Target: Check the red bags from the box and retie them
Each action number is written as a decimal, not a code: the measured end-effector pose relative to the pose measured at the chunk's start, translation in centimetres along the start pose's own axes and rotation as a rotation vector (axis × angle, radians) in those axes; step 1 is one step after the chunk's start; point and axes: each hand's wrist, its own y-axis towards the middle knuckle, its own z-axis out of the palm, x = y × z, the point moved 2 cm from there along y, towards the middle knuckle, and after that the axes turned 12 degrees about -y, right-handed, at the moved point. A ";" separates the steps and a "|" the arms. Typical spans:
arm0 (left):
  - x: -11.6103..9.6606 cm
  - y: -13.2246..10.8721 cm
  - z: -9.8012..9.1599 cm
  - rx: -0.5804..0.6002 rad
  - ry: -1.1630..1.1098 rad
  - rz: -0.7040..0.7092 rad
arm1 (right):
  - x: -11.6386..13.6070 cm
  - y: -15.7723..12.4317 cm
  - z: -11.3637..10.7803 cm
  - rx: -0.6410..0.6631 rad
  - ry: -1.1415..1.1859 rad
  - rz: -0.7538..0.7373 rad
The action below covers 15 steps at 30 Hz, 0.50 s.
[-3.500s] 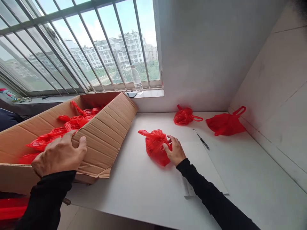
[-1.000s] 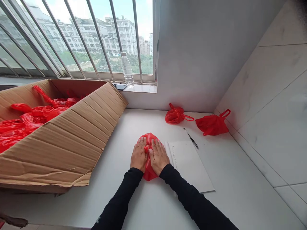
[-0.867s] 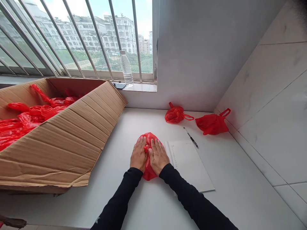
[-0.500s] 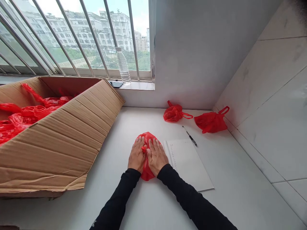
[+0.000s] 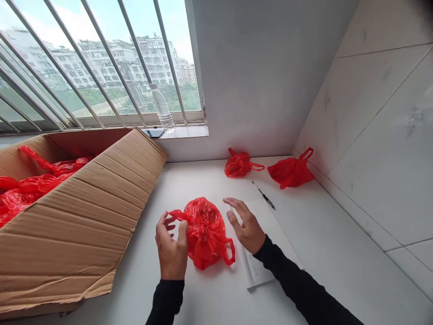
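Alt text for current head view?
Left hand and right hand, both open, flank a red plastic bag on a white table, the right above a notebook. Left, a cardboard box of red bags; behind, two more red bags and a pen.

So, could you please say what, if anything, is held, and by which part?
The right hand is open and holds nothing. The left hand is at the left handle of the red bag between them; I cannot tell whether it grips.

Red bag between both hands
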 end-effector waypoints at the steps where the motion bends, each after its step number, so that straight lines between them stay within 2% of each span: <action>1: -0.6 -1.4 0.1 0.042 0.091 0.062 | -1.3 -0.2 -1.7 -0.069 0.007 0.049; 4: -0.8 -4.4 1.6 0.347 0.424 0.302 | -6.1 -1.4 -5.2 -0.193 0.029 0.255; 6: 0.3 -4.2 2.9 0.501 0.613 0.373 | -8.8 -2.5 -6.2 -0.228 0.056 0.375; 7: 1.0 -3.1 3.4 0.543 0.683 0.378 | -9.7 -3.0 -6.3 -0.232 0.073 0.422; 10: 2.7 3.0 4.7 0.595 0.818 0.337 | -10.8 -3.9 -6.2 -0.200 0.117 0.508; 15: 4.0 16.9 6.8 0.601 0.901 0.313 | -10.7 -3.3 -5.9 -0.112 0.120 0.573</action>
